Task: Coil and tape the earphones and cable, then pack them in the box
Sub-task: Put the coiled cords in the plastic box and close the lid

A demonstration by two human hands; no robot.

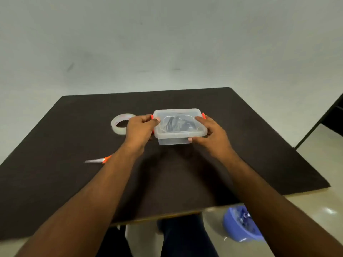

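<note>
A clear plastic box (179,135) with its lid on and orange side clips stands on the dark table (241,145). Through the lid I see dark coiled cables (176,123) inside. My left hand (139,128) grips the box's left end, thumb on the lid near the orange clip. My right hand (209,134) grips the right end, thumb at the front wall and fingers along the lid's edge. A roll of clear tape (120,123) lies flat just left of my left hand.
Scissors with orange handles (98,160) lie at the left, partly hidden by my left forearm. A blue tub (239,225) sits on the floor below the table's near right edge. A dark frame (323,119) stands at the far right.
</note>
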